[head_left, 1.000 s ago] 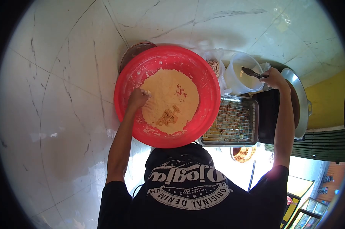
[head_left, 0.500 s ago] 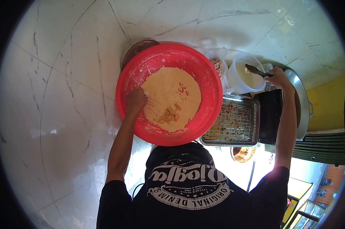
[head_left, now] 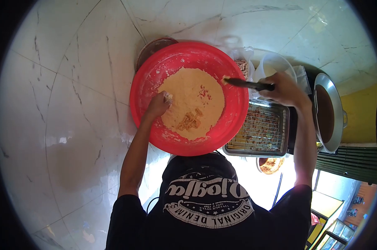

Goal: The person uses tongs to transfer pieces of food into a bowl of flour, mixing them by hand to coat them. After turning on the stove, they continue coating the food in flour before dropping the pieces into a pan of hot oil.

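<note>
Left hand point(head_left: 158, 106) in powdery flour, round red plastic basin point(head_left: 143, 89); right hand point(head_left: 285, 89) grips slim dark tongs point(head_left: 247, 83).

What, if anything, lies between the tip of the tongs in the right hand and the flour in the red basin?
Nothing visible: the tongs in the right hand reach over the red basin's rim, tip above the flour.

Basin point(head_left: 147, 89) on floor point(head_left: 72, 104), flour point(head_left: 192, 102) in it, pieces point(head_left: 190, 121) on flour near side. Left hand point(head_left: 158, 106) in basin at flour's left edge. Right hand point(head_left: 285, 89) right of basin, tongs point(head_left: 249, 83) reaching over basin's right rim. Lid point(head_left: 153, 46) behind basin. Tub point(head_left: 276, 62) and bag point(head_left: 242, 64) behind-right. Rack tray point(head_left: 261, 131) right of basin, wok point(head_left: 328, 110) right of tray.
</note>
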Available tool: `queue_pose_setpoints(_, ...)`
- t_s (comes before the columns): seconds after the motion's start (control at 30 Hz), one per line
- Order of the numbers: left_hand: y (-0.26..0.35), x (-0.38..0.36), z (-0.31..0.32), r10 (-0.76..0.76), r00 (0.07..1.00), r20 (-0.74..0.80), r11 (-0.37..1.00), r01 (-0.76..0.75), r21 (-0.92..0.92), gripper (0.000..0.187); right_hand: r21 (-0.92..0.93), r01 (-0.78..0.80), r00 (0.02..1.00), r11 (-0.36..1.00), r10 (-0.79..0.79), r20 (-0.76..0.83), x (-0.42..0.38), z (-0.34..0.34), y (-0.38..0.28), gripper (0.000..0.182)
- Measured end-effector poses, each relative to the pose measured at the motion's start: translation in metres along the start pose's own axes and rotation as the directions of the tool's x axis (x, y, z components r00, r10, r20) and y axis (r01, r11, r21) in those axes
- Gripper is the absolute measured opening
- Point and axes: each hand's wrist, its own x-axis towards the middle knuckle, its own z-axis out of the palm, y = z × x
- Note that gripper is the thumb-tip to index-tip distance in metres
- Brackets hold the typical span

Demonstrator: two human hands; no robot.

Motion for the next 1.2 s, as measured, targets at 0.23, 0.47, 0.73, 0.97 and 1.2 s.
queue_pose_setpoints(0.23, 0.004, 0.001, 0.01, 0.036, 0.999, 0.01, 0.999, -0.036, -0.004, 0.012, -0.108, 0.03, 0.956, 0.994, 0.003, 0.294, 0.049, 0.12, -0.034, 0.043)
queue_pose_setpoints(0.47, 0.013, -0.01, 0.005, 0.083, 0.993, 0.088, 0.991, -0.072, -0.115, 0.015, -0.127, -0.065, 0.965, 0.99, 0.095, 0.246, 0.057, 0.115, -0.021, 0.043)
queue_pose_setpoints(0.73, 0.022, -0.01, -0.009, 0.106, 0.993, -0.058, 0.956, -0.118, -0.269, 0.013, 0.022, 0.156, 0.985, 0.987, -0.154, -0.072, 0.049, 0.112, 0.003, 0.036)
queue_pose_setpoints(0.97, 0.059, -0.019, -0.019, 0.135, 0.991, 0.0, 0.905, -0.124, -0.408, 0.018, 0.103, 0.123, 0.99, 0.987, -0.129, 0.053, 0.05, 0.114, -0.022, 0.037)
queue_pose_setpoints(1.2, 0.087, -0.023, -0.032, 0.189, 0.97, 0.15, 0.949, -0.142, -0.281, 0.022, 0.106, 0.218, 0.973, 0.97, -0.224, 0.057, 0.063, 0.127, -0.029, 0.035)
